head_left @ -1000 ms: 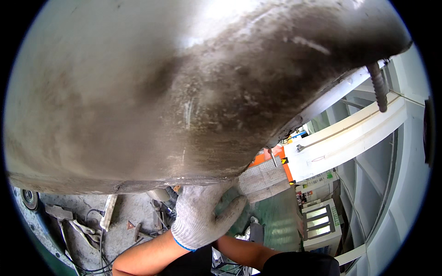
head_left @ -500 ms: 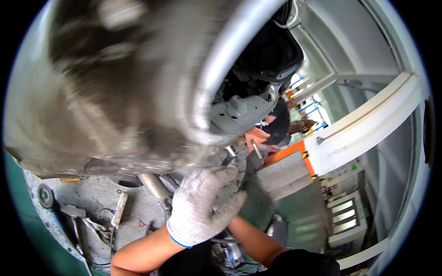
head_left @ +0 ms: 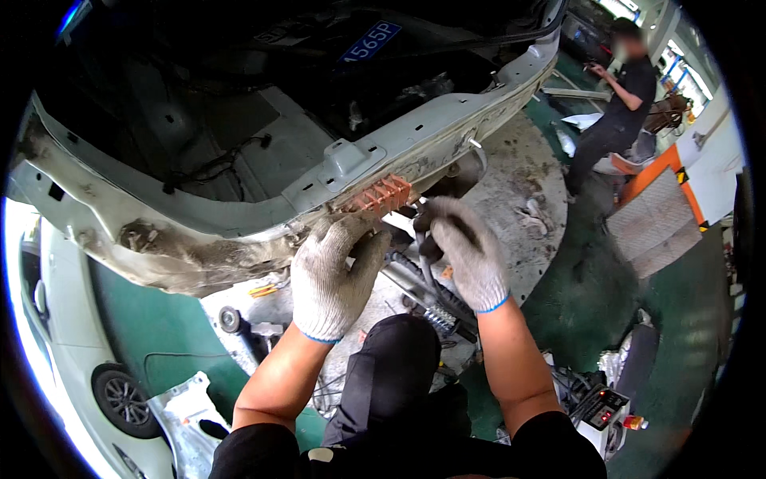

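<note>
Copper-orange and ribbed, a small block (head_left: 383, 194) sits against the lower lip of the car's rear sill (head_left: 455, 124), in the middle of the head view. The left hand (head_left: 331, 275), in a knitted glove, is just beside its near side, thumb and fingers bent with a narrow gap; the fingertips are partly hidden, so whether they grip it I cannot tell. The right hand (head_left: 471, 247), to the right, curls its fingers in by a dark part (head_left: 423, 226); I cannot tell whether they close on it.

The work looks partway along: the block is at the lip, the sill stands uncovered, and the corner panel (head_left: 199, 259) on the left remains grimy and uneven. Nothing there looks finished. A grinder-like tool (head_left: 231, 322) lies apart, near left, on the grey round platform (head_left: 531, 172).
</note>
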The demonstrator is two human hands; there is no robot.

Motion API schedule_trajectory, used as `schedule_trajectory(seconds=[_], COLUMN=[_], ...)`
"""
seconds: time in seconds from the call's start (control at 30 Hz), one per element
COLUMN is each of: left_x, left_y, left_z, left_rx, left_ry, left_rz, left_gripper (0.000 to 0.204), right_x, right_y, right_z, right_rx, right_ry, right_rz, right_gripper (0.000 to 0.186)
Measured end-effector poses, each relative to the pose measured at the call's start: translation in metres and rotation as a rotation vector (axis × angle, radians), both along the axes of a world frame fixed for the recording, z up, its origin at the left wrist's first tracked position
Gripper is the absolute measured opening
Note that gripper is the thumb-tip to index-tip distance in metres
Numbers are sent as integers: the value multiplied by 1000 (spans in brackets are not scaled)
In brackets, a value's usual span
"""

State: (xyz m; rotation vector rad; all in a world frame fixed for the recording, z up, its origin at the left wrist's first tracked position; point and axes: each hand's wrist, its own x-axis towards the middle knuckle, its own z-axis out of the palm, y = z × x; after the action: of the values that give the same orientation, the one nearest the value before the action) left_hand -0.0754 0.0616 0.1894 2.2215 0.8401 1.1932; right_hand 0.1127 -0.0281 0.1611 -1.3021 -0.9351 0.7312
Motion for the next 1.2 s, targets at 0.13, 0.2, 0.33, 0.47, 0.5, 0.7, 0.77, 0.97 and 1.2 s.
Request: schedule_trajectory(seconds=[0.13,0.2,0.33,0.47,0.5,0.7,0.77,0.97,1.2], left_x=[2,1,-2,-10,-12,-41,-41,-40,-63], left_y=[6,7,8,12,15,18,35,47,-9], left_z=[6,7,10,7,5,37,29,10,-52], left_rx=[36,31,49,40,50,247,269,563,67], left_ry=[13,68,113,62,55,42,-36,-23,-76], left_rz=[-76,-85,-115,-167,-188,-180,-150,-258,-479], left_gripper=[24,25,26,29,30,34,45,31,17], right_x=[12,16,11,-1,-3,28,40,15,-6], right_y=[23,30,33,32,30,-50,-94,-200,-81], right_z=[27,17,15,14,13,-68,-138,-307,-406], right_rx=[-39,-29,11,69,82,-171,-404,-1075,-1252], right_ry=[291,360,417,421,420,417,428,-424,-727], right_rz=[37,23,5,-15,-30,-237,-348,-65,125], right_gripper=[34,33,30,26,25,20,21,43,59])
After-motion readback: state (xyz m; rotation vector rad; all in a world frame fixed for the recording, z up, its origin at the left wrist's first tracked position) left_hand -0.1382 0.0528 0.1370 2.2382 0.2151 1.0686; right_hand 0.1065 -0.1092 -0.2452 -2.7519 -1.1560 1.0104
